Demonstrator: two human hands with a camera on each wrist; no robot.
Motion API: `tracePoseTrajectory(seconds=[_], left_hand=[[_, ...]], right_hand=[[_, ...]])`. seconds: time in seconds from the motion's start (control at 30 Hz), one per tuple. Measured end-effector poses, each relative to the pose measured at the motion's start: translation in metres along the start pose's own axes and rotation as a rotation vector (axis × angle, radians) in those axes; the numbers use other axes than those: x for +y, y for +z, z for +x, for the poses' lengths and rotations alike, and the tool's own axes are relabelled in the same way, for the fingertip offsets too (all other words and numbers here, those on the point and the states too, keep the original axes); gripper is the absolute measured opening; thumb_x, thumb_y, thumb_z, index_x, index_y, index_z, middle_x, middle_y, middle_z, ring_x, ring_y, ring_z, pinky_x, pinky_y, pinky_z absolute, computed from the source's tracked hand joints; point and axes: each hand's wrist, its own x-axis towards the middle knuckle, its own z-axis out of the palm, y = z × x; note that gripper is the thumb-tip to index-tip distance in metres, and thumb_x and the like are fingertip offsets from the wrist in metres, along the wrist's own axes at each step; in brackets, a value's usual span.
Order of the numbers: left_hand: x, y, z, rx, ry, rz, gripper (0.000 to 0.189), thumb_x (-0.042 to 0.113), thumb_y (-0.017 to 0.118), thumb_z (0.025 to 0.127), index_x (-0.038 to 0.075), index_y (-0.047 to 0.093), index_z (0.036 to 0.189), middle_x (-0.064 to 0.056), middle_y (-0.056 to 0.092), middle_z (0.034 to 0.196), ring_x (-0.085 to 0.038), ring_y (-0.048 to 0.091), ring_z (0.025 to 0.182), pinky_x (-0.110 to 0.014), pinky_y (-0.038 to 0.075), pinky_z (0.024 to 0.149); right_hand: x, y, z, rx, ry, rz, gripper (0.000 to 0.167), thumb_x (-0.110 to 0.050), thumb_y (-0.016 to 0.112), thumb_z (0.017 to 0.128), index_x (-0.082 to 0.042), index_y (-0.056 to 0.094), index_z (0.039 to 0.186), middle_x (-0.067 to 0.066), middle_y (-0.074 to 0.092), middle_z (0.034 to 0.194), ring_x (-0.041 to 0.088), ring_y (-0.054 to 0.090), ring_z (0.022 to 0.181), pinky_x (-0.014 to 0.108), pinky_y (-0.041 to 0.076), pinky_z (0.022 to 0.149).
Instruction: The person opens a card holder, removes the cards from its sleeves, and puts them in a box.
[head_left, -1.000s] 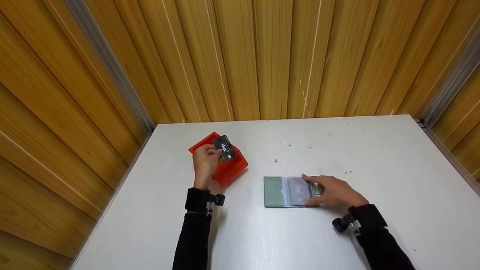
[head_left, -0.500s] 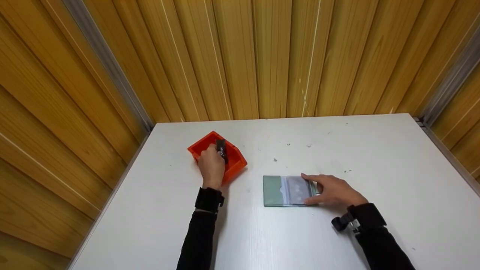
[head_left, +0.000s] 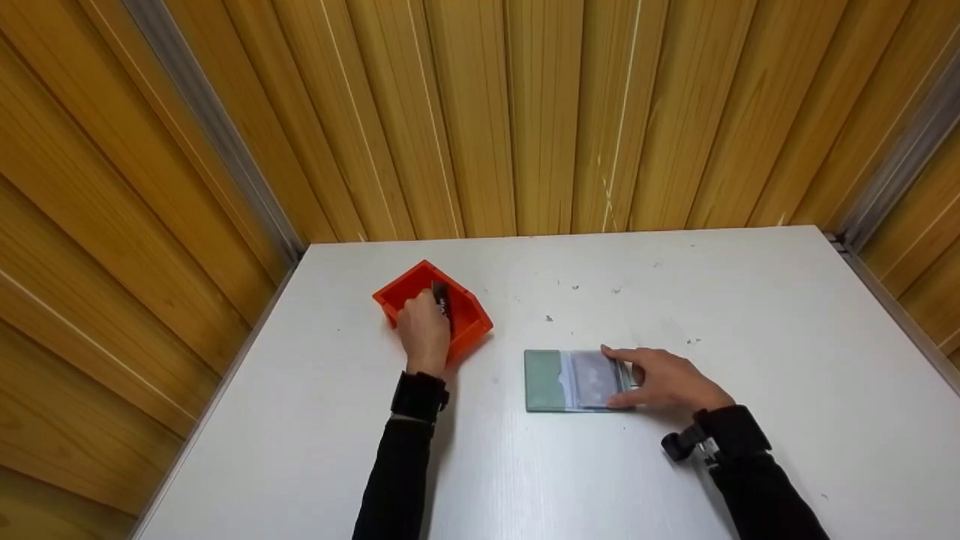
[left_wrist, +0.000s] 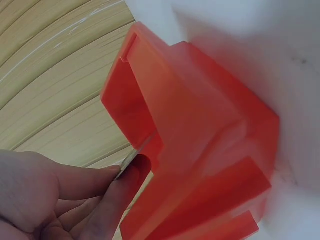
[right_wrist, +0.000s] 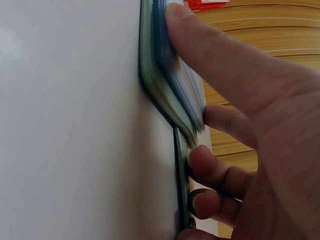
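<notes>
In the head view, my left hand (head_left: 424, 330) reaches over an orange-red plastic bin (head_left: 474, 324) and pinches a dark card (head_left: 442, 300) with white lettering. The left wrist view shows that card (left_wrist: 131, 162) edge-on between thumb and forefinger, its far end within the bin's opening. My right hand (head_left: 670, 381) holds an opened green card holder (head_left: 544, 381) lying on the table. Its thumb and forefinger span the clear sleeves (head_left: 594, 379). Close up in the right wrist view, the thumb (right_wrist: 215, 52) rests against the sleeve stack, and the other fingers are curled at the cover.
Both hands work over a white table (head_left: 495, 472) with small dark marks on its surface. Yellow wood-patterned panels (head_left: 540, 120) stand behind it and along the left side. Each wrist wears a black strap (head_left: 418, 396) with a small camera.
My left hand has lowered into the bin with the card and turned it from face-up to nearly edge-on, mostly in the first half second. The right hand and card holder have stayed put.
</notes>
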Motion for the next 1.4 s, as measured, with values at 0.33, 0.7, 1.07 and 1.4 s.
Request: tracePoseTrajectory(seconds=[0.33,0.7,1.07,1.4], left_hand=[[-0.003,0.004,-0.002,0.031,0.058,0.024,0.014,-0.005,0.061,0.095,-0.005,0.075,0.091,-0.022,0.075,0.083,-0.036,0.074,0.076,-0.044,0.061,0.067],[-0.003,0.013,-0.005,-0.007,0.039,0.044,0.012,-0.003,0.065,0.096,-0.003,0.077,0.097,-0.02,0.075,0.085,-0.032,0.072,0.075,-0.041,0.06,0.07],[-0.003,0.017,-0.007,-0.035,0.039,0.075,0.011,-0.004,0.066,0.096,-0.003,0.077,0.099,-0.019,0.073,0.084,-0.029,0.068,0.073,-0.038,0.061,0.074],[-0.001,0.02,-0.009,-0.005,0.079,0.179,0.013,-0.002,0.063,0.097,-0.003,0.076,0.093,-0.02,0.075,0.082,-0.031,0.072,0.073,-0.038,0.06,0.069]], right_hand=[[0.003,-0.001,0.0,0.015,-0.044,-0.004,0.092,-0.058,0.086,0.077,-0.022,0.051,0.154,-0.001,0.05,0.082,0.013,0.044,0.076,0.026,0.031,0.063],[0.003,-0.001,-0.002,0.018,-0.028,-0.01,0.092,-0.058,0.086,0.076,-0.023,0.051,0.154,0.0,0.05,0.084,0.015,0.044,0.078,0.028,0.032,0.064],[0.0,-0.001,0.002,0.001,-0.009,-0.011,0.094,-0.057,0.087,0.076,-0.022,0.05,0.155,0.002,0.05,0.089,0.018,0.045,0.083,0.032,0.033,0.067],[0.001,0.0,0.0,0.007,-0.008,0.012,0.094,-0.055,0.088,0.076,-0.022,0.05,0.155,0.002,0.05,0.086,0.016,0.044,0.079,0.029,0.031,0.064]])
